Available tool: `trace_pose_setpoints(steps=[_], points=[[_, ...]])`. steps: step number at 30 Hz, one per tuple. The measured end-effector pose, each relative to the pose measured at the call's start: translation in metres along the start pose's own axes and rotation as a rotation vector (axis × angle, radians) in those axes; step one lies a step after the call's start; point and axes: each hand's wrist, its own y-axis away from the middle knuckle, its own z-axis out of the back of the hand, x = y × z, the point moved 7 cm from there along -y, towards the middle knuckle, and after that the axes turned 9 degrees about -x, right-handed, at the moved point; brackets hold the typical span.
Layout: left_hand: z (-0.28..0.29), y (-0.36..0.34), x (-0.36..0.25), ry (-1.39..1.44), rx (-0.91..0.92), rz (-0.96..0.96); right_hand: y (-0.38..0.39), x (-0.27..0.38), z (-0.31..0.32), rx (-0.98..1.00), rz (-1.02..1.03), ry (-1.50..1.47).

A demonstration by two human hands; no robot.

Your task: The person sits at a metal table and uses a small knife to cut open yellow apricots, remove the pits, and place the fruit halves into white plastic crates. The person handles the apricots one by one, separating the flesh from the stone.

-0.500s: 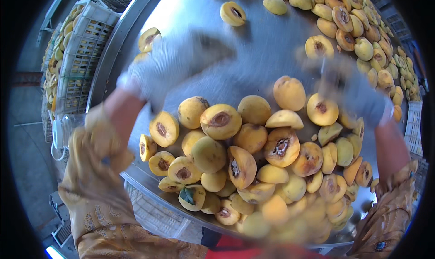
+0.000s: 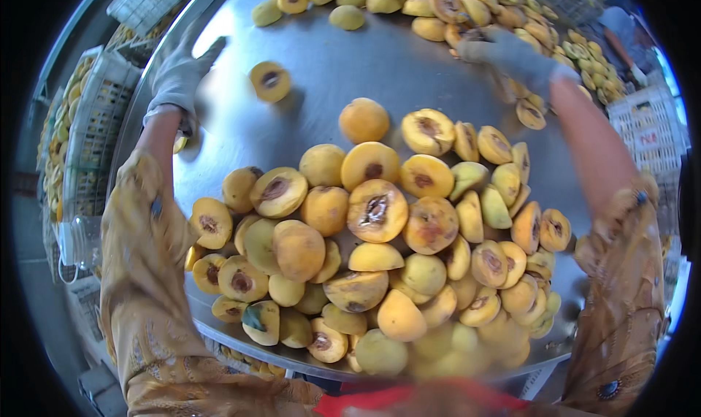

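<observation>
Halved yellow peaches, some with brown pit hollows, cover much of a metal table (image 2: 321, 74). My left hand (image 2: 177, 79), in a pale grey glove, is at the table's left edge with its fingers spread and nothing visible in them. A single peach half (image 2: 270, 81), cut face up, is to its right. My right hand (image 2: 515, 59), gloved too and somewhat blurred, reaches over the edge of the far peach pile (image 2: 478, 12), fingers stretched out and thumb apart. Just below it is a peach half (image 2: 531, 115). The near peach heap (image 2: 376, 211) lies between my forearms.
White plastic crates (image 2: 102, 125) filled with peaches stand left of the table, near a clear jug (image 2: 77, 242) with a white lid. More crates (image 2: 646, 128) stand at the right. Another person's arm (image 2: 621, 48) shows at the far right. A green leaf (image 2: 253, 317) lies among the near peaches.
My left hand has moved left to the table's edge. The right hand has moved farther away to the far pile. Several peaches in the near heap have shifted, and the whole view has moved.
</observation>
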Motion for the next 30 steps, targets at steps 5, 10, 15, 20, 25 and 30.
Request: trace_pose_setpoints(steps=[5, 10, 15, 20, 25, 30], points=[[-0.027, 0.018, -0.089, 0.532, 0.505, 0.228, 0.016, -0.007, -0.064, 0.014, 0.114, -0.028], [0.018, 0.080, -0.199, 0.240, 0.565, -0.338, 0.076, 0.023, -0.115, 0.102, 0.265, 0.126], [0.062, 0.121, -0.181, 0.266, 0.644, -0.056, 0.170, 0.036, -0.076, -0.157, 0.457, 0.727], [0.131, 0.174, -0.172, 0.471, 0.124, 0.114, 0.334, 0.025, -0.039, -0.412, 0.508, 0.401], [0.141, 0.200, -0.199, 0.730, 0.173, 0.174, 0.483, -0.038, -0.023, -0.553, 0.185, -0.506], [0.177, 0.240, -0.231, 0.437, 0.282, -0.029, 0.605, -0.015, 0.037, -0.821, 0.548, -0.984]])
